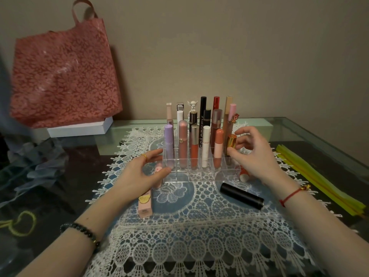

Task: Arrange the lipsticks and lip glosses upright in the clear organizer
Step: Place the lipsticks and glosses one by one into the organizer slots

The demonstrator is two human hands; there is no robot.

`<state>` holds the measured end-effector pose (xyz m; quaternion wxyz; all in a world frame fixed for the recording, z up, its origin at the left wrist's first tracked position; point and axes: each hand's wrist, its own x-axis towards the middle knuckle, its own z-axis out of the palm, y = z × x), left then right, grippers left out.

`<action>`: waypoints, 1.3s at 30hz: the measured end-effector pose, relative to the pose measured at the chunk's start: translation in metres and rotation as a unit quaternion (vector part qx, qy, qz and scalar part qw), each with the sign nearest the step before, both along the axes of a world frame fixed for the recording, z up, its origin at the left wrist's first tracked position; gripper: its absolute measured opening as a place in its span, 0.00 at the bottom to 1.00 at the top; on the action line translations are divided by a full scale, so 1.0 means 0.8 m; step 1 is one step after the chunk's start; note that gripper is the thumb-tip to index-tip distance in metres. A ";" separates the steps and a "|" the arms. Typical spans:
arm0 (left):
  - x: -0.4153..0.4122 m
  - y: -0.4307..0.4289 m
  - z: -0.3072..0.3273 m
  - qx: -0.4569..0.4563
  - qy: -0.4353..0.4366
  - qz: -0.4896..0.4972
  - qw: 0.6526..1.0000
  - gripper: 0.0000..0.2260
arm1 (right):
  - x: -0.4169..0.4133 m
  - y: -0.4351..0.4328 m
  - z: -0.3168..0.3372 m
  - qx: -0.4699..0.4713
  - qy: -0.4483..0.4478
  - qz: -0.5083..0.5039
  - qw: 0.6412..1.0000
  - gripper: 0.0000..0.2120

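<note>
1. One gold lipstick (231,141) stands in the clear organizer (199,174), in a slot on its 3 o'clock side, pinched between the right hand's (255,156) thumb and fingers (242,144).
2. The left hand (139,172) rests at the organizer's 8 o'clock corner, its fingers loosely spread and touching the wall.
3. On the desk's (289,132) lace mat (199,236), a black tube (241,195) lies at the organizer's 5 o'clock. A pink tube (145,204) lies at 7 o'clock, partly under the left hand.

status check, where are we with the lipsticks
Right hand pinches gold lipstick at right end of organizer. Left hand, fingers straight, at its left side. Black tube, pink gloss lying on lace mat.
</note>
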<state>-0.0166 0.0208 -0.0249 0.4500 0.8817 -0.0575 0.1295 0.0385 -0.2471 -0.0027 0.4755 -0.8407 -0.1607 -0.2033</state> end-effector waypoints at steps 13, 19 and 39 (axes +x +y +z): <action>-0.002 0.001 0.000 -0.003 -0.003 -0.006 1.000 0.34 | -0.012 0.002 0.012 0.079 -0.083 -0.021 0.993 0.11; -0.001 0.015 0.001 0.108 -0.004 -0.020 0.994 0.27 | -0.024 0.010 0.023 0.081 -0.149 0.005 0.986 0.11; -0.013 0.027 0.030 0.108 -0.120 0.007 0.987 0.45 | -0.059 0.055 0.026 0.039 -0.112 0.172 0.978 0.08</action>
